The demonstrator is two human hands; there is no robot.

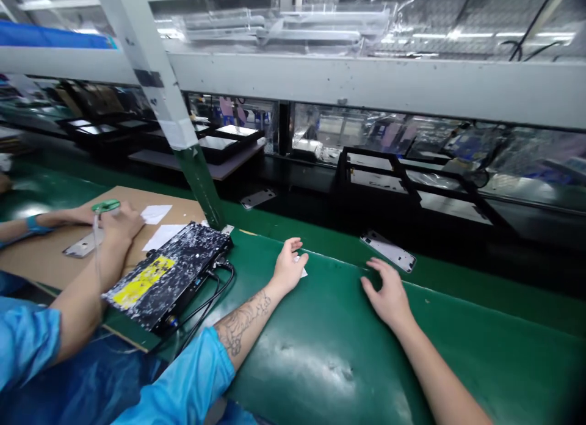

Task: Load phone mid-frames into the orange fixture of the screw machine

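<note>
Two bare hands rest on the green counter (329, 352), and the thing nearest them is a thin silver-white phone back panel (388, 251) lying flat on the counter close to its far edge, before the dark conveyor channel. The right hand (389, 297) lies palm down just on the near side of that panel, its fingers (376, 267) loosely spread and empty, their tips close to the panel's near long edge but not visibly touching it. The left hand (287, 267) sits well to the left of the panel, open and relaxed, with a small white scrap (302, 271) under or just beside its fingertips; whether it touches that scrap I cannot tell. The panel looks light, thin and rigid, with a smooth face likely to slip and to show marks, so I judge it best taken by its two long edges rather than pressed on the flat, and lifted level since it may flex or scratch. Further left of the panel, a black speckled box with a yellow label (167, 275) and trailing black cables (208, 297) lies on the counter, and beyond it a co-worker's hand (119, 222) in a blue sleeve holds a green-topped tool over a brown cardboard sheet (41, 260) with white papers and another silver panel.
</note>
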